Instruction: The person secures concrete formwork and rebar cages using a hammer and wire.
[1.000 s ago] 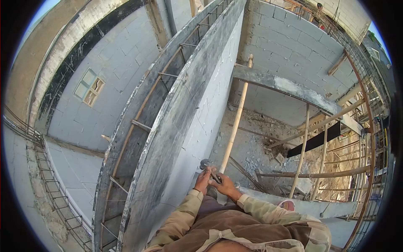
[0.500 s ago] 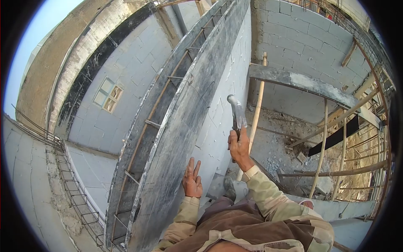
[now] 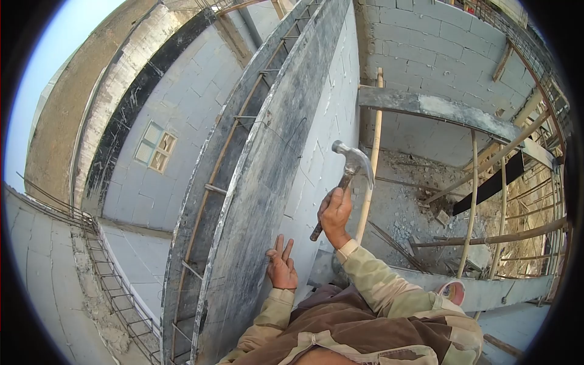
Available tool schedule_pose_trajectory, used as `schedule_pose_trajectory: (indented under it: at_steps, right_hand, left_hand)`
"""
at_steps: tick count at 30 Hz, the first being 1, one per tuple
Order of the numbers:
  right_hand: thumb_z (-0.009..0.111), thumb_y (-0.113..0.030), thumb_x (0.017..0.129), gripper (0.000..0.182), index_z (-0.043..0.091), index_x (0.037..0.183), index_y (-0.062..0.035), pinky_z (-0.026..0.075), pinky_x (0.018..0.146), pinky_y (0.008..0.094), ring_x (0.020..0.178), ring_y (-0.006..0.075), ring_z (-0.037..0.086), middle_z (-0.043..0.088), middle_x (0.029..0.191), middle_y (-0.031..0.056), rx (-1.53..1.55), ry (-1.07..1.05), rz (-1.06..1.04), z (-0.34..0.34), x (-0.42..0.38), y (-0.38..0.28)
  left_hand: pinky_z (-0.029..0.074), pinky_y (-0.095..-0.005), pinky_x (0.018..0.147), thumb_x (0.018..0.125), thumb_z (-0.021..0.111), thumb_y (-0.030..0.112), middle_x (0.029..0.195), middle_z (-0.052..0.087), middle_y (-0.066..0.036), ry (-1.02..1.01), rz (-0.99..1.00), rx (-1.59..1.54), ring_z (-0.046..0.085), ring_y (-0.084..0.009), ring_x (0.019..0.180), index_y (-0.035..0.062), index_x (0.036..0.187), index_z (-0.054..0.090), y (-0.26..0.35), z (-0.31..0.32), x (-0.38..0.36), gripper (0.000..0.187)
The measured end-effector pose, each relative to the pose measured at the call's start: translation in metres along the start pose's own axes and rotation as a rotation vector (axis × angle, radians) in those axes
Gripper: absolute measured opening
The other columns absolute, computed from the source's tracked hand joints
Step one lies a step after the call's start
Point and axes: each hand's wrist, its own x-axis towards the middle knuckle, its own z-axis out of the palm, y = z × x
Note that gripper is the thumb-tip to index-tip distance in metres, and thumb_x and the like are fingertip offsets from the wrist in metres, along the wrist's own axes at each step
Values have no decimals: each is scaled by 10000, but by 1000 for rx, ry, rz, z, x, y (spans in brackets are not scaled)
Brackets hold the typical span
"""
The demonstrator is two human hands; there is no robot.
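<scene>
My right hand is wrapped round the handle of a claw hammer, with the metal head raised in front of the white block wall. My left hand is against the face of a dark formwork board, two fingers stretched out and apart. No object shows in that hand, though part of its palm side is hidden. The board stands on edge, running from near my body up to the top of the view. A second board runs parallel to it, with crosspieces and a rod in the gap between.
Wooden poles stand to the right, propping a horizontal board. Rubble covers the lower floor. A round pinkish item with a pale rim is near my right elbow. A rebar cage runs along the left.
My right hand has shifted slightly left and down, and the hammer has turned so its claw and handle end show. My left hand remains at the board, its fingers slightly shifted.
</scene>
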Motion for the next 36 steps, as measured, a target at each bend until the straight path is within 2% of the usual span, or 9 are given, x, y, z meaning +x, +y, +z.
schedule_pose_trajectory:
  at_steps: [8,11,15,17,23,25,27,32,36]
  right_hand:
    - [408,-303,1073,342,445,835,-61,345,402,288,440,93,410,446,572,8,236,113,258,23,-17,-15]
    - [398,-319,1075,328,427,862,-72,335,375,263,415,87,385,418,567,-19,281,-180,619,5,0,-22]
    - [377,-398,1078,382,368,820,-116,304,297,275,339,93,334,379,531,-14,60,0,168,28,-21,32]
    - [372,-404,1078,385,370,822,-116,307,289,281,328,101,332,376,521,-11,188,-202,502,13,-10,-7]
    - [396,-394,1072,378,406,819,-113,292,307,291,339,111,318,357,509,-6,281,-317,722,-7,11,-32]
    - [495,-379,1041,388,434,792,-88,343,361,313,378,130,395,405,515,11,192,-324,726,-37,24,-47]
    - [607,-299,987,338,494,798,-43,409,434,354,427,172,492,491,513,38,-372,-261,-128,-68,14,-44]
    - [679,-223,912,225,677,925,2,499,572,346,568,226,642,643,610,86,-306,-546,150,-157,-36,-34]
    - [695,-188,878,210,733,937,10,520,685,372,723,227,691,718,758,141,-468,-495,249,-202,-90,-48]
  left_hand:
    - [322,-157,456,1023,429,527,1596,355,-94,43,-18,-100,508,-256,1353,59,1480,403,2,3,-4,655]
    - [324,-155,456,1026,406,543,1594,358,-97,32,7,-54,526,-251,1334,65,1496,382,-1,4,-3,671]
    - [343,-157,485,910,414,715,1611,331,-57,6,-20,22,480,-238,1360,70,1539,318,4,2,-3,906]
    - [344,-156,486,907,421,719,1600,353,-60,6,-28,24,511,-226,1325,74,1537,325,1,2,-5,907]
    - [312,-153,448,950,500,639,1314,585,-108,-49,4,135,549,-56,796,66,1483,417,-25,-9,-3,786]
    - [289,-156,423,1015,494,528,1087,600,-65,-43,-311,317,437,-28,665,43,1425,477,-49,-14,2,636]
    - [302,-164,435,1044,455,475,1039,584,-54,-124,-470,254,427,-42,663,37,1406,496,-76,-26,-1,570]
    - [334,-188,477,1095,336,396,1000,571,-51,-174,-675,-79,400,-81,660,29,1395,502,-123,19,-34,502]
    - [443,-310,951,1093,285,446,1381,576,-59,-279,-448,-136,565,-164,1195,67,1471,427,-111,92,-52,554]
